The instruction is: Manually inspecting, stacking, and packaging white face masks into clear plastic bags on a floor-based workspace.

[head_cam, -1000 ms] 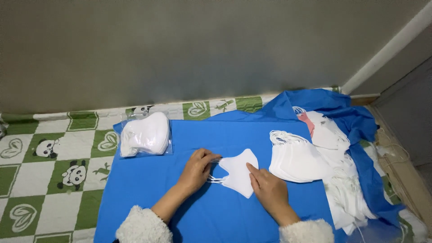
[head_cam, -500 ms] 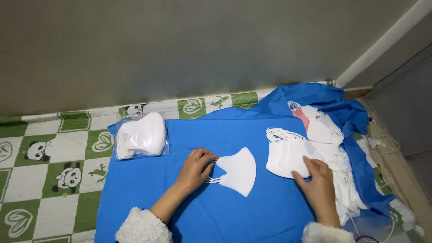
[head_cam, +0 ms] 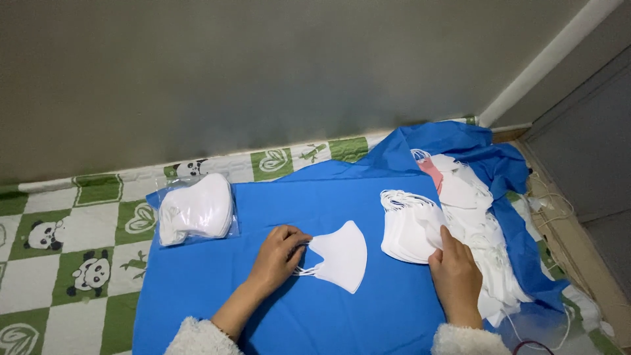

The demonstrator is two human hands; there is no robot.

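Note:
A single white face mask (head_cam: 340, 255) lies flat on the blue cloth (head_cam: 309, 315). My left hand (head_cam: 277, 255) rests on its ear loops at the mask's left edge, fingers curled over them. My right hand (head_cam: 455, 275) touches the right edge of a stack of white masks (head_cam: 407, 227), with the fingers reaching onto the top one. Whether the right hand has a mask pinched cannot be told.
A clear bag of white masks (head_cam: 196, 209) sits at the cloth's upper left corner. A loose heap of masks (head_cam: 483, 230) spreads along the right side. Under the cloth lies a green and white panda-print mat (head_cam: 59, 263). A grey wall (head_cam: 263, 72) stands behind.
My right hand left the single mask and moved right onto the stack of masks. My left hand stayed on the mask's ear loops.

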